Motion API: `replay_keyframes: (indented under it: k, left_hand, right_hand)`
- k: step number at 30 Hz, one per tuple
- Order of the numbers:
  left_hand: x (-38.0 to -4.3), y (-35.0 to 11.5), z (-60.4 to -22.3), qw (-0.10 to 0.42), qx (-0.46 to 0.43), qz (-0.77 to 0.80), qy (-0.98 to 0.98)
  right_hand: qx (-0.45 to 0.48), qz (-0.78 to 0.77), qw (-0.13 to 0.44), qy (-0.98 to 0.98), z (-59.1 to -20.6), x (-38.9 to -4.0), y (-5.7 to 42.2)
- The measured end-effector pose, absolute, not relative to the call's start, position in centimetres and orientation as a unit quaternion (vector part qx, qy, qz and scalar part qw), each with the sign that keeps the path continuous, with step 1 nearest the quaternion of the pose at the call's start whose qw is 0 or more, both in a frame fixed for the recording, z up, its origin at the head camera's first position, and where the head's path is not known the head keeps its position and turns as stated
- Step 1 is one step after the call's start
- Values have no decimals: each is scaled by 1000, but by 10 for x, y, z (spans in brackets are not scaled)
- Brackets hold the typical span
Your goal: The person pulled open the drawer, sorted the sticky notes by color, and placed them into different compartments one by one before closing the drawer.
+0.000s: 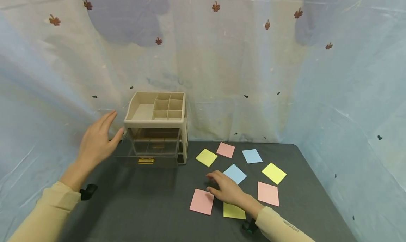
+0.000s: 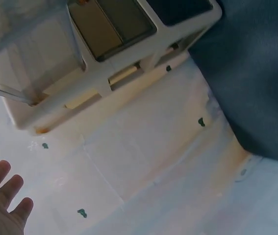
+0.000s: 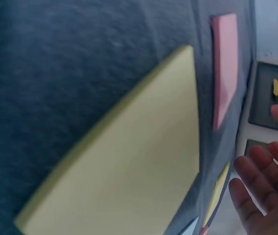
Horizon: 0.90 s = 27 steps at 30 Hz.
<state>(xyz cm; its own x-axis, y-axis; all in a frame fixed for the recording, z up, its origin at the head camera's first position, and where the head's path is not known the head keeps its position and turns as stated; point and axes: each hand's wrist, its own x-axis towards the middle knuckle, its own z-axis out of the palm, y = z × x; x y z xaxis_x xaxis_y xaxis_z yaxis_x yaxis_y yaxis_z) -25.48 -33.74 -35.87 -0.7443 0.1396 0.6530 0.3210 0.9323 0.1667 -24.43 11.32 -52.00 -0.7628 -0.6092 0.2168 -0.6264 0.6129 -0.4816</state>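
Note:
A beige desktop drawer organizer [image 1: 154, 123] stands at the back left of the table, its clear upper drawer [image 1: 158, 161] pulled out toward me. Left of that drawer my left hand [image 1: 95, 139] hovers with fingers extended, apart from the organizer in the left wrist view. My right hand [image 1: 226, 189] is over the sticky note pads, fingers loosely bent and holding nothing. Nearest to it lie a pink pad [image 1: 202, 202], a yellow pad [image 1: 234, 211] and a blue pad [image 1: 235, 172], the last two partly hidden by the hand. In the right wrist view its fingers are spread.
More pads lie farther out: yellow [image 1: 206, 157] and pink [image 1: 226, 150] beside the organizer, blue [image 1: 252, 156] behind, yellow [image 1: 274, 173] and pink [image 1: 268, 194] to the right. A dark cloth covers the table [image 1: 142, 203]. Patterned curtains [image 1: 228, 69] hang behind and at both sides.

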Motion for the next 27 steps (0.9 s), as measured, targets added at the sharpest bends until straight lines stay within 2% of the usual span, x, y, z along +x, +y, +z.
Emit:
replay_keyframes:
  k: [9, 19, 27]
  left_hand:
    - [-279, -346, -349, 241, -123, -111, -956]
    - [-297, -346, -349, 178, -107, -114, -972]
    - [-303, -343, -348, 143, -134, -101, -975]
  right_hand:
    - [374, 209, 1, -904, -528, -237, 107]
    - [380, 172, 2, -909, -532, -233, 103]
    - [386, 171, 3, -906, -534, -234, 101]
